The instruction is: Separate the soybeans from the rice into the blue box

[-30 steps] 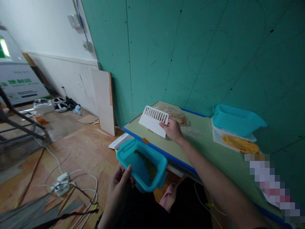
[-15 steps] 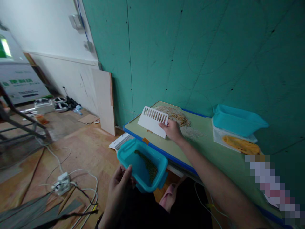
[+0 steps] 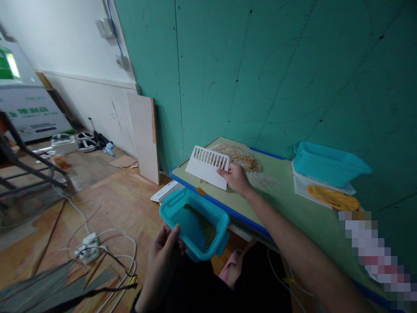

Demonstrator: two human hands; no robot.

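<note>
My left hand [image 3: 167, 250] grips the near left rim of a blue plastic bin [image 3: 182, 221], held below the table's front edge. Small green beans [image 3: 206, 228] lie in a strip along its bottom. In my right hand [image 3: 236, 178] is a white slotted scraper [image 3: 206, 169], pinched at its right end and tilted over the table [image 3: 286, 208]. A few yellow grains [image 3: 203, 181] show by the scraper's lower edge. Behind it lies a heap of yellow and pale grains [image 3: 241, 157], and a thin patch of pale grains [image 3: 263, 181] spreads to the right of my hand.
At the table's right back stands another blue bin [image 3: 329, 163] on a white tray, with a yellow cloth-like item [image 3: 334, 198] in front. A green wall [image 3: 211, 78] rises behind. On the floor at left, a white power strip [image 3: 87, 248] lies among loose cables.
The scraper has shifted very slightly left and leans a little differently. The bin and both hands are nearly where they were; the view has moved slightly.
</note>
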